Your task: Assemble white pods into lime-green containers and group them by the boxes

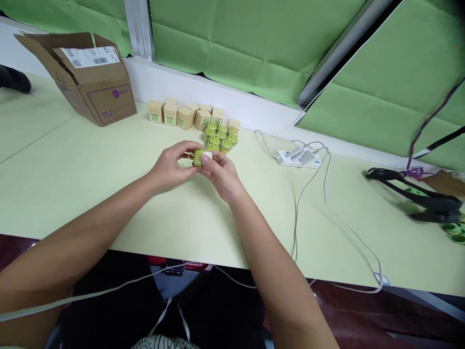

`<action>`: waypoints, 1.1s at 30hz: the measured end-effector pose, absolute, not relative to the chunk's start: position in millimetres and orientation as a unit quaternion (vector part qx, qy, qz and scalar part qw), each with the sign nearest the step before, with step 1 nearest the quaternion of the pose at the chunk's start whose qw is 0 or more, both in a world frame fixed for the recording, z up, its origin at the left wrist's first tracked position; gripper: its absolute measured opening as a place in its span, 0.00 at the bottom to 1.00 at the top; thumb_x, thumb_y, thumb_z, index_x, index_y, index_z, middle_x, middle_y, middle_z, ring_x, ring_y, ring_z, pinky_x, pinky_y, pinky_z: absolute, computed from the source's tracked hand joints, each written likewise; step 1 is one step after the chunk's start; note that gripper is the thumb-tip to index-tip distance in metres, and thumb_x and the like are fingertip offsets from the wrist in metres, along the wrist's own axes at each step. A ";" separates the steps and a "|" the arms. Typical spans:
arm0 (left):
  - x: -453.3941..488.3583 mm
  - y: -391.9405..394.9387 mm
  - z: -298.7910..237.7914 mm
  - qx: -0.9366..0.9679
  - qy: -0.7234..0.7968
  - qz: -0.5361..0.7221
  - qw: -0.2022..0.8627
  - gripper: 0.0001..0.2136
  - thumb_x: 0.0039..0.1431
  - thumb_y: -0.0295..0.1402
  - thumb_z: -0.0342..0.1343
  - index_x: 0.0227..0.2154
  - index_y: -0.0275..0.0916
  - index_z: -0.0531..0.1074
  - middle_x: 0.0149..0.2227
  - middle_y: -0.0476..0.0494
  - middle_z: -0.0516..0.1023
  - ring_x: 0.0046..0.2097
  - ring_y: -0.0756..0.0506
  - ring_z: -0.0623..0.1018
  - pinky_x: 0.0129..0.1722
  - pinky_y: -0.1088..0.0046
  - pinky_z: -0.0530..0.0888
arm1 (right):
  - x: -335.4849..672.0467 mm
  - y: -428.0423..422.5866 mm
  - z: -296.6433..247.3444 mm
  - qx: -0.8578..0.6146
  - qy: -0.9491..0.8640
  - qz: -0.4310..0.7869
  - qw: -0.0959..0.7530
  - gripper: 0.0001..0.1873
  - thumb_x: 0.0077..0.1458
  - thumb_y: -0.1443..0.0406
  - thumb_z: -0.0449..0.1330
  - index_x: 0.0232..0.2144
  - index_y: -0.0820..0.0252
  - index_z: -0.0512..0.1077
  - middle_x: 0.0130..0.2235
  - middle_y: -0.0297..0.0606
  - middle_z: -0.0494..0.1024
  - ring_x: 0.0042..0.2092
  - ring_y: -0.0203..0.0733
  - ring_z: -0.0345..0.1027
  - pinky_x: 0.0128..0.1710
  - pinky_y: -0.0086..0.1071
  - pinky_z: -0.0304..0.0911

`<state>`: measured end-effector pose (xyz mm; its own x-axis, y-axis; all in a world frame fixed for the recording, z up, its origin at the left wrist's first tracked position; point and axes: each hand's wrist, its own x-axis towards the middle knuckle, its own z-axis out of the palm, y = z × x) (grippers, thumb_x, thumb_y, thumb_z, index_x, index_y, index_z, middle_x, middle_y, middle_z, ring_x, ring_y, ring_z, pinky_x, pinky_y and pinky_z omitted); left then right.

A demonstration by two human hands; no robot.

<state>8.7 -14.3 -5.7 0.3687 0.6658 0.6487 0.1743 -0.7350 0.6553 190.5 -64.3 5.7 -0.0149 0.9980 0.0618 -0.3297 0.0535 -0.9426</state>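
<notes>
Both my hands meet over the middle of the pale green table (72, 169). My left hand (170, 165) and my right hand (221, 174) are closed together on one small green and white block-shaped item (201, 157), pinched between the fingertips. Just behind them lies a cluster of several similar green items (221, 135). Behind that stands a row of several small tan cardboard boxes (181, 115) with green labels.
An open brown shipping carton (94, 77) sits at the far left. A white power strip (298, 158) with plugs and white cables (327, 208) lies to the right. A black tool (417, 194) rests at the right edge. Green paper covers the window behind.
</notes>
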 end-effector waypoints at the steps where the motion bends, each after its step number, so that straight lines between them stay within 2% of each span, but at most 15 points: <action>1: 8.8 -14.8 -5.2 0.789 0.269 0.492 0.252 0.22 0.58 0.40 0.71 0.55 0.45 0.80 0.54 0.41 0.84 0.53 0.41 0.84 0.55 0.62 0.83 | 190.7 -64.1 5.4 -0.388 -0.427 0.573 0.583 0.32 0.41 0.47 0.82 0.42 0.53 0.76 0.43 0.35 0.86 0.49 0.44 0.83 0.57 0.44 0.81; 7: 10.5 -10.8 -6.7 0.751 0.248 0.509 0.341 0.23 0.58 0.43 0.72 0.54 0.42 0.80 0.54 0.38 0.83 0.53 0.41 0.84 0.54 0.61 0.85 | 192.2 -62.4 5.4 -0.375 -0.390 0.600 0.589 0.30 0.42 0.47 0.82 0.40 0.54 0.77 0.42 0.36 0.87 0.48 0.47 0.85 0.59 0.46 0.81; 12: 12.5 -6.3 -2.6 0.684 0.285 0.501 0.447 0.22 0.58 0.53 0.71 0.40 0.37 0.80 0.38 0.41 0.82 0.40 0.44 0.82 0.43 0.64 0.84 | 191.7 -63.6 6.0 -0.350 -0.401 0.605 0.592 0.27 0.44 0.49 0.82 0.40 0.54 0.78 0.42 0.36 0.87 0.50 0.49 0.84 0.63 0.48 0.78; 15: 12.6 -8.8 2.9 0.680 0.296 0.480 0.469 0.24 0.56 0.56 0.71 0.34 0.36 0.77 0.34 0.44 0.79 0.34 0.48 0.78 0.39 0.67 0.81 | 191.0 -64.4 4.9 -0.348 -0.396 0.600 0.602 0.26 0.45 0.50 0.81 0.41 0.53 0.78 0.44 0.35 0.87 0.49 0.47 0.83 0.63 0.48 0.78; 19: 12.6 -10.9 4.9 0.682 0.311 0.476 0.460 0.23 0.59 0.55 0.69 0.33 0.37 0.75 0.34 0.45 0.76 0.34 0.49 0.75 0.38 0.69 0.79 | 190.5 -63.7 3.8 -0.353 -0.381 0.602 0.606 0.26 0.43 0.52 0.82 0.40 0.54 0.78 0.43 0.34 0.86 0.46 0.44 0.83 0.60 0.45 0.79; 22: 11.8 -8.4 2.4 0.690 0.327 0.473 0.439 0.21 0.61 0.53 0.66 0.34 0.38 0.73 0.34 0.45 0.76 0.34 0.49 0.75 0.37 0.69 0.78 | 191.4 -61.2 3.0 -0.375 -0.362 0.579 0.627 0.24 0.47 0.51 0.80 0.38 0.54 0.76 0.41 0.34 0.86 0.44 0.43 0.83 0.55 0.42 0.80; 27: 7.8 -2.9 -1.8 0.714 0.351 0.456 0.399 0.16 0.65 0.48 0.60 0.36 0.39 0.72 0.35 0.45 0.76 0.34 0.48 0.75 0.38 0.68 0.76 | 197.5 -53.7 -0.6 -0.448 -0.311 0.473 0.692 0.22 0.51 0.52 0.78 0.29 0.55 0.71 0.30 0.29 0.78 0.36 0.36 0.76 0.45 0.34 0.80; 33: 3.6 -5.0 -1.2 0.778 0.360 0.418 0.303 0.14 0.68 0.46 0.56 0.37 0.39 0.72 0.39 0.43 0.77 0.40 0.45 0.77 0.40 0.68 0.74 | 200.6 -48.4 -5.4 -0.501 -0.328 0.416 0.685 0.20 0.48 0.56 0.78 0.27 0.56 0.71 0.27 0.28 0.74 0.33 0.34 0.72 0.44 0.35 0.79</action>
<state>3.6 -5.0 -1.2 0.3921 0.8123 0.4318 0.3068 -0.5580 0.7711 200.6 -48.4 -5.4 0.4390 0.8979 0.0320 -0.2412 0.1521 -0.9585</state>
